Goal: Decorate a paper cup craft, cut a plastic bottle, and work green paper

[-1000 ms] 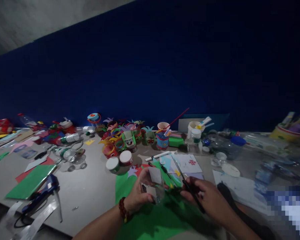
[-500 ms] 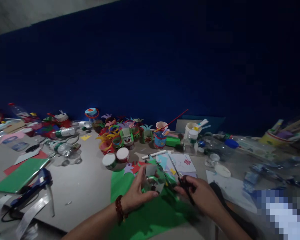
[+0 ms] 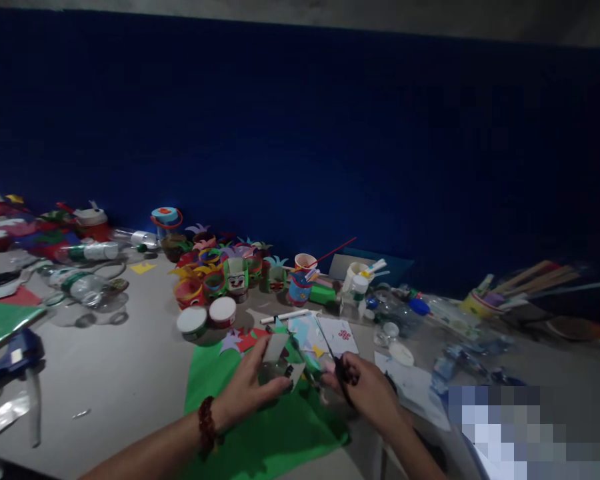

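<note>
My left hand, with a beaded bracelet at the wrist, curls its fingers and thumb around a clear plastic piece that looks cut from a bottle. White patches with dark marks show on it. Just to the right, my right hand grips dark-handled scissors, blades pointing up and away from me. Motion blur leaves it unclear whether the blades touch the plastic. Under both hands lies a green sheet. Purple and red paper cutouts rest at its far edge.
Several decorated cups stand along the back, beside two white-lidded tubs. A blue glue gun and plastic bottles lie on the left. To the right are a lidded jar, plastic scraps and a yellow tool pot.
The view has turned to the right and levelled, so the table things sit further left. Both hands keep hold of the plastic piece and the scissors.
</note>
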Demonstrator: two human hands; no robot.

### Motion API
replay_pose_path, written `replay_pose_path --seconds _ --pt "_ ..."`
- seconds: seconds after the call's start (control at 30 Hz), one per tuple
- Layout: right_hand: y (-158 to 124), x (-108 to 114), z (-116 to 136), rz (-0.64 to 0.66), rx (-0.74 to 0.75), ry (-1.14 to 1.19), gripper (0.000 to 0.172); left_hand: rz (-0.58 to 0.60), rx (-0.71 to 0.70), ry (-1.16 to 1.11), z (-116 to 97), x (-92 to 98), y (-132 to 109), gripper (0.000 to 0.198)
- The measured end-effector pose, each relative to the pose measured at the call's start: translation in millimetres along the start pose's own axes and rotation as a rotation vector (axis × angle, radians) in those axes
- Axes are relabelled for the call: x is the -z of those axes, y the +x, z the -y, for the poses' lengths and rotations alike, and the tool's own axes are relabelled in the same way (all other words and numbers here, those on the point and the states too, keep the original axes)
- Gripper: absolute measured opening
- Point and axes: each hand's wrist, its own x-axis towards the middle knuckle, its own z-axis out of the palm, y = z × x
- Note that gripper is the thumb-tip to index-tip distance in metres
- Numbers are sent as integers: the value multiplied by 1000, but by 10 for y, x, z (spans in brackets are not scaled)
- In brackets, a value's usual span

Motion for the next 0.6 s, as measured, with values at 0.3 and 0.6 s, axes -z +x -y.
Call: replay_pose_path --seconds 0.3,0.6 --pt "-34 67 8 52 44 -39 44 334 319 -820 -33 -18 74 49" --pt "5 198 -36 19 -20 93 27 401 415 -911 -141 42 34 54"
